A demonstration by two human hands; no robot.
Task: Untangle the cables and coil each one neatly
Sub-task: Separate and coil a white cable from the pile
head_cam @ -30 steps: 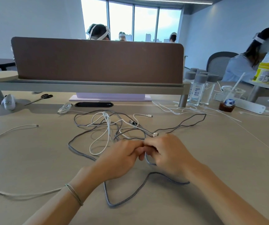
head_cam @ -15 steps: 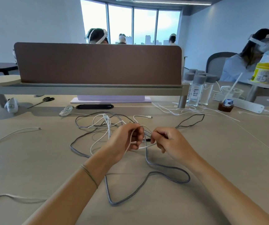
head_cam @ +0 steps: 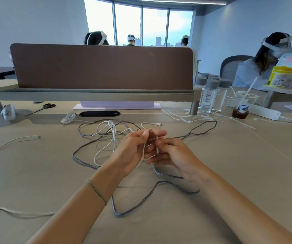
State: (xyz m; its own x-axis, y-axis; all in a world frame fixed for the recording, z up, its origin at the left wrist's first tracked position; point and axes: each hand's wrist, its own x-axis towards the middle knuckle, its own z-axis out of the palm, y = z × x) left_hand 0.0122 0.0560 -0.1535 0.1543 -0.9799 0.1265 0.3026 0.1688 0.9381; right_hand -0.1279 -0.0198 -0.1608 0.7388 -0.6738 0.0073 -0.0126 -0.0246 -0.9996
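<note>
A thin white cable (head_cam: 104,147) and a grey braided cable (head_cam: 134,205) lie tangled in loops on the beige table (head_cam: 238,173). My left hand (head_cam: 133,150) is raised over the tangle with a loop of the white cable wound round its fingers. Just to its right, my right hand (head_cam: 173,155) pinches the same white cable at the fingertips. The white cable's plug (head_cam: 158,124) lies on the table behind my hands. The grey cable runs under both hands and off to the right.
Another white cable (head_cam: 13,141) lies at the left, one more (head_cam: 15,213) near my left forearm. A coiled white cable (head_cam: 68,118), scissors (head_cam: 43,108) and a black pad (head_cam: 99,113) sit below the brown divider (head_cam: 103,67). Bottles (head_cam: 210,95), a cup and a power strip (head_cam: 261,111) stand at the right.
Both hands have risen off the table and drawn slightly apart. A loop of white cable now wraps my left fingers, and the right fingers have opened to a pinch.
</note>
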